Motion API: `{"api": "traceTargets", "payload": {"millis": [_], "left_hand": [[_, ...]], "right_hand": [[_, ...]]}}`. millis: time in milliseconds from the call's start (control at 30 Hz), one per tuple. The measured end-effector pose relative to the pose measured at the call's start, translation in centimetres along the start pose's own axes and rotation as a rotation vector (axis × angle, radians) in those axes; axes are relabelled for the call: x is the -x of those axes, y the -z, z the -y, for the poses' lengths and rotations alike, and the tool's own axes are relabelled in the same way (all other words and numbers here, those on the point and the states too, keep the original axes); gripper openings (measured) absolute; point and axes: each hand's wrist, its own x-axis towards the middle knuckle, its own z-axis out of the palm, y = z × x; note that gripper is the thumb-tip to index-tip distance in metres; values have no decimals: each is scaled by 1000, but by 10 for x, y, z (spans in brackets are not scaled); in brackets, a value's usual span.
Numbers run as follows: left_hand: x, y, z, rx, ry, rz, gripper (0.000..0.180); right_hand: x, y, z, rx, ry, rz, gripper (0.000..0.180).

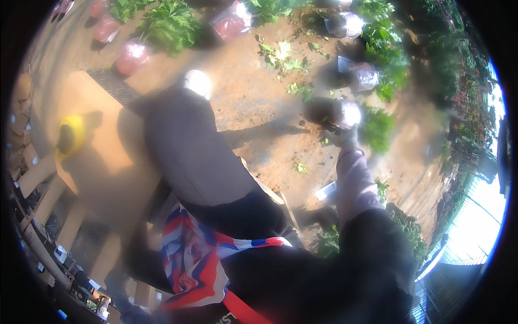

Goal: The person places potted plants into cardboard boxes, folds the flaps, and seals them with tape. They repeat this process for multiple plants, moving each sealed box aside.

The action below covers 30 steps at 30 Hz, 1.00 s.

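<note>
My right hand (345, 138) reaches out at the end of a pale sleeve. Its fingers close against the near side of a plastic-wrapped bundle of leafy greens (349, 115), whose leaves point right. Glare washes out part of the wrap. At the lower left, a dim, blurred shape by my side looks like my left hand (123, 289); its fingers cannot be made out. Beyond the right hand lie another wrapped bundle (363, 76) and a third one (348, 25), both with leaves toward the right. A small white card or packet (326, 190) is on the soil beside my right forearm.
Left of my leg, a yellow tape roll (73, 135) sits on a flat tan cardboard surface (102, 162). Reddish wrapped bundles (133, 56) with green leaves lie at the far left. Loose leaf scraps (283, 56) litter the soil. Wooden slats (70, 224) and dense plants (464, 102) flank the sides.
</note>
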Motion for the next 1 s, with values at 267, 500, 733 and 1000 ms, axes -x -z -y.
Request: {"api": "traceTargets", "payload": {"millis": [267, 500, 733, 1000], "left_hand": [[-10, 39, 23, 631, 505, 66, 65], [-57, 22, -45, 742, 214, 0, 44], [-84, 0, -48, -88, 189, -16, 50], [-63, -6, -29, 262, 275, -172, 35]], "right_hand": [[-70, -27, 16, -96, 14, 19, 52], [-58, -17, -3, -189, 158, -3, 53], [10, -39, -61, -331, 304, -47, 54], [43, -31, -98, -587, -163, 221, 55]]}}
